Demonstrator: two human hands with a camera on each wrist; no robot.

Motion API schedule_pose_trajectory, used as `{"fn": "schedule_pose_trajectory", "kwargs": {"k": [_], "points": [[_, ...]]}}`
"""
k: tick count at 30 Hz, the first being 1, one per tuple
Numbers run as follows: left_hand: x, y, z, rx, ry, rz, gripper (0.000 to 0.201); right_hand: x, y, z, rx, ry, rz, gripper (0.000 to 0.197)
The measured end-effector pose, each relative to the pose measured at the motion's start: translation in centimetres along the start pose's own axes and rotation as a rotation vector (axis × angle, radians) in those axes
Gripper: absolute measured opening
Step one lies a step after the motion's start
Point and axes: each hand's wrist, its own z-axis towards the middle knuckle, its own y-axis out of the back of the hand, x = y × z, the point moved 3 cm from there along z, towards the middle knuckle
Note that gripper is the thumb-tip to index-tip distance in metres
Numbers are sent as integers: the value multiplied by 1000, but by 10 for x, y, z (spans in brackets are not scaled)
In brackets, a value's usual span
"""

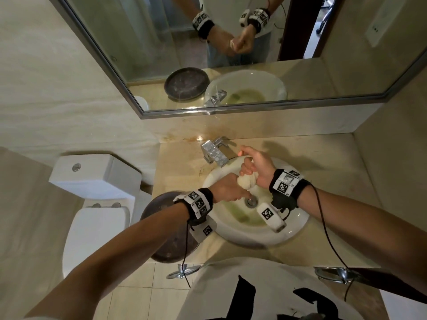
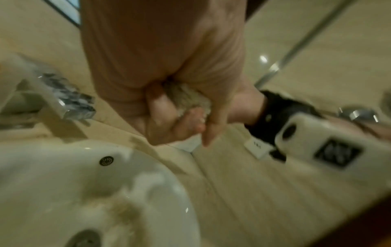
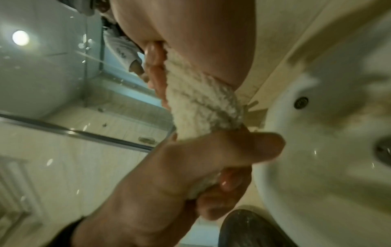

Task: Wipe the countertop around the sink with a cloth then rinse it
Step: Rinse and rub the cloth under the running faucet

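Wringing cloth (image 1: 245, 181) over sink (image 1: 293, 227)

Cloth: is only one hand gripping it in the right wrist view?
No, the left hand and the right hand each grip an end of the twisted cloth beside the sink.

Cloth (image 1: 245, 181): cream terry fabric, twisted into a tight rope, held above the sink (image 1: 293, 229) bowl, one end gripped in the left hand (image 1: 227, 189), the other in the right hand (image 1: 256, 168); sink: round white basin with metal drain, yellowish residue inside, set in the beige stone desk (image 1: 323, 192); desk surface glossy.
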Motion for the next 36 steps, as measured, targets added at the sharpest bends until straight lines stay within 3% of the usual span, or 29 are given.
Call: {"fn": "schedule_pose_trajectory", "kwargs": {"k": [4,7,10,11,13,17,27,30,31,34,36], "points": [[6,-8,9,-229,-29,225,36,-20,10,3,-355,-41,99,22],[8,-16,11,-291,-57,346,32,-31,18,2,-543,-121,123,22],[8,-22,11,-311,-113,546,30,-38,27,-7,-630,-204,59,18],[9,-24,11,-315,-125,609,25,-41,35,-7,-626,-208,-128,10],[11,-26,12,-323,-155,721,14,-51,43,-8,-515,-199,-516,15],[15,-32,12,-328,-217,821,13,-62,51,-16,-367,-188,-819,8],[14,-38,15,-283,-272,879,14,-64,56,-32,-283,-150,-934,23],[18,-38,20,-242,-288,910,16,-67,60,-28,-313,-232,-863,9],[19,-39,21,-241,-285,911,17,-70,61,-25,-316,-276,-776,14],[24,-37,26,-263,-251,827,18,-75,60,-5,-355,-304,-357,46],[29,-32,31,-271,-211,706,25,-75,56,2,-483,-300,41,43]]}}
